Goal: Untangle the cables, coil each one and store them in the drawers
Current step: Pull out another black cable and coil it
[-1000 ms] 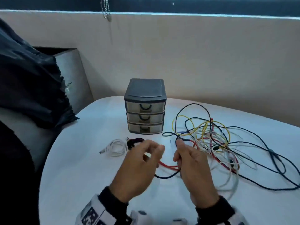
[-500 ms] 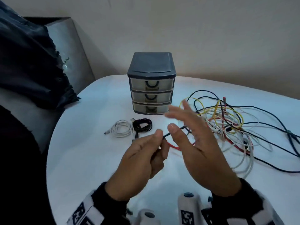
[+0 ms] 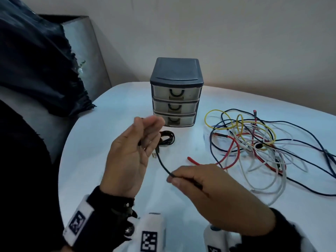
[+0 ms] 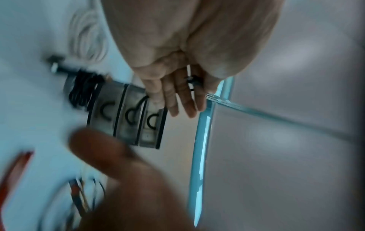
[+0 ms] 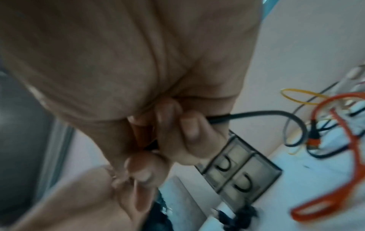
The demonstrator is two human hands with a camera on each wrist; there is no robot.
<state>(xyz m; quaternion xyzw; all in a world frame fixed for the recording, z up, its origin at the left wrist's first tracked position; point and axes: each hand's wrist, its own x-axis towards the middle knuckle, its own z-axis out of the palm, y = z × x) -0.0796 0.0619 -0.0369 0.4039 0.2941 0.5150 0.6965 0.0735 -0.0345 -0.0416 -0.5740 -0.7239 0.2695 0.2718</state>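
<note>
A: What sort of place is this?
B: A home room, it looks like: a round white bench (image 3: 109, 110) against a plain beige wall (image 3: 236, 42).
A: Anything else?
B: A grey upholstered seat (image 3: 85, 51) at far left with dark cloth (image 3: 36, 60) over it.

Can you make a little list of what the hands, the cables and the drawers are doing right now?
left hand: raised, holds one end of the dark cable
right hand: pinches the same cable lower down
drawer unit: three drawers, all closed
coiled black cable: on the table, in front of the drawers
tangled cables: loose pile on the right
</note>
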